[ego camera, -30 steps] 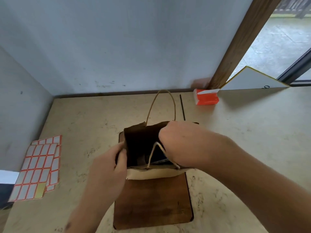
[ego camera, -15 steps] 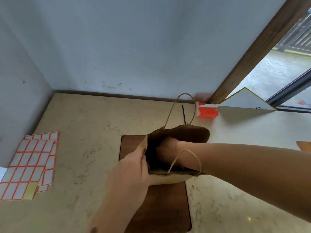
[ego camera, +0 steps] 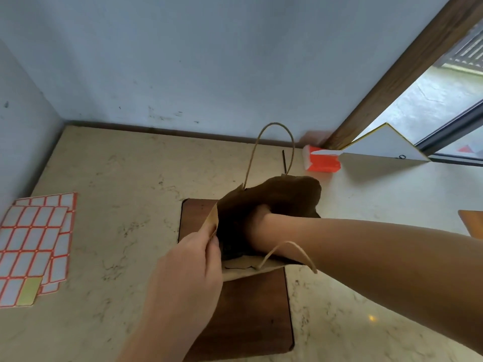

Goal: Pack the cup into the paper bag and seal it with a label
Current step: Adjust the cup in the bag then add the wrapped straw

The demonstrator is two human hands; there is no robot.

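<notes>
A brown paper bag with twine handles stands open on a dark wooden board. My left hand pinches the bag's left rim and holds the mouth apart. My right hand is plunged wrist-deep into the bag; its fingers are hidden in the dark interior, and the cup cannot be seen. Sheets of white labels with orange borders lie on the counter at the far left.
The beige stone counter meets a grey wall at the back and left. An orange-and-white packet and a thin black stick lie behind the bag. A white triangular card leans by the wooden door frame. An orange-brown edge shows at the right.
My right hand has sunk from the bag's mouth deep inside it. My left hand shifted from the lower rim to the left rim's upper corner. The view tilted and swung left.
</notes>
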